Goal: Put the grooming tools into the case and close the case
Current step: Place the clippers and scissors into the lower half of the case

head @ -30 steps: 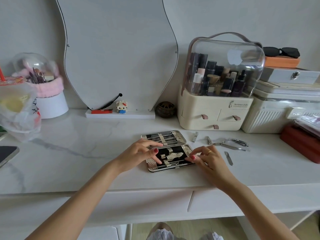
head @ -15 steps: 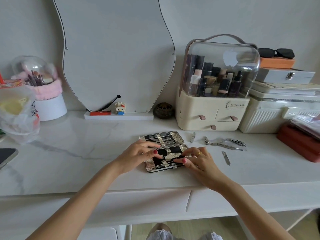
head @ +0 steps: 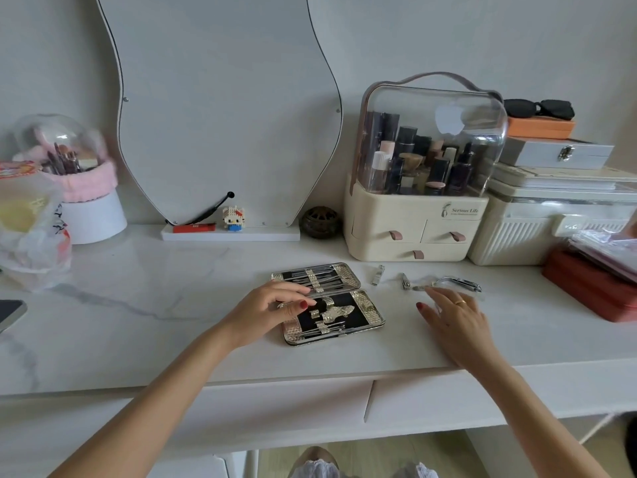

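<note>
The grooming case (head: 374, 313) lies open on the white desk, its gold-edged halves lined in black with several metal tools strapped in. My left hand (head: 269, 307) rests on the case's left side, fingertips on the near half. My right hand (head: 451, 313) hovers flat over the desk to the right of the case, fingers spread, holding nothing. Loose tools lie beyond it: a small nail clipper (head: 377, 274), another clipper (head: 405, 281) and a larger nipper (head: 460, 282). The flat file seen earlier is hidden under my right hand.
A cream cosmetics organiser (head: 417, 229) with a clear dome stands behind the tools. White boxes (head: 537, 232) and a red case (head: 586, 288) crowd the right. A wavy mirror (head: 220, 108) leans at the back, a plastic bag (head: 31, 236) and a phone (head: 10, 313) sit left.
My right hand left the case's right edge and moved right over the desk toward the loose tools. My left hand stayed on the case.
</note>
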